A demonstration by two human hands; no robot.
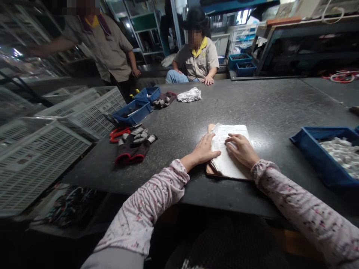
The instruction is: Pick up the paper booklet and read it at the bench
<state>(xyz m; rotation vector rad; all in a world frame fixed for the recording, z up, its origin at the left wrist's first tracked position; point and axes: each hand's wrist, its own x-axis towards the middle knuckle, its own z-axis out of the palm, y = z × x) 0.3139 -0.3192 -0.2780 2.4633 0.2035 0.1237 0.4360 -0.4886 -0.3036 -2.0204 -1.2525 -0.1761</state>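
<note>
An open notebook (234, 164) with handwriting on its pages lies on the dark table (179, 127) in front of me. My left hand (205, 149) rests on the notebook's left edge, its fingers stretched out and its thumb apart on the page. On the right part of the page lies my right hand (239, 147), fingers apart and slightly bent, with nothing held. Floral sleeves cover both my forearms.
Gloves (134, 145) and red-handled scissors (119, 134) lie at the left, near blue bins (133, 112). A blue bin (314, 149) of white parts stands right. White crates (42, 157) flank the table. Two people (112, 48) (198, 59) are across it.
</note>
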